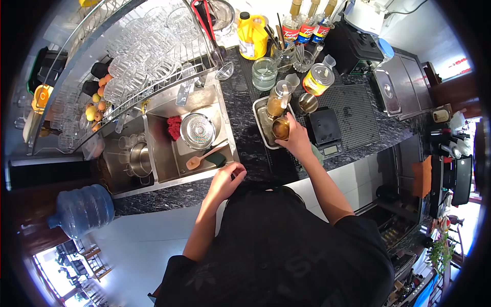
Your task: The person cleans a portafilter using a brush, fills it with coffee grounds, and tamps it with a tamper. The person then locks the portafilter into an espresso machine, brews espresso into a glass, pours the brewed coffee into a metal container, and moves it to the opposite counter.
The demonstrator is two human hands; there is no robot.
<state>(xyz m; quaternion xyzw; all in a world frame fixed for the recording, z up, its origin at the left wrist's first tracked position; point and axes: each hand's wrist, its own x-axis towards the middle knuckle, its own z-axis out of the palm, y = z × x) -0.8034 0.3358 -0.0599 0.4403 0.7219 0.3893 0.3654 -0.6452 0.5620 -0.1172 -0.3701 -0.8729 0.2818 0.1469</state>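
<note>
My right hand [297,139] is closed around a small brownish cup [281,129], its round mouth facing up, over the near end of a shallow metal tray [259,116]. A jar with brown contents [276,107] stands in the tray just beyond the cup. Close by on the right are a metal cup [308,103] and a black digital scale [324,126]. My left hand [226,180] hovers by the sink's front right corner, fingers loosely curled with a gap to the thumb, and nothing shows in it.
The steel sink [162,168] holds a round metal strainer [198,131], a red scrubber [174,128] and a wooden spoon [194,162]. A rack of glasses [148,56] stands behind. A can [318,80], a glass jar [264,74] and a yellow jug [251,37] line the counter's back.
</note>
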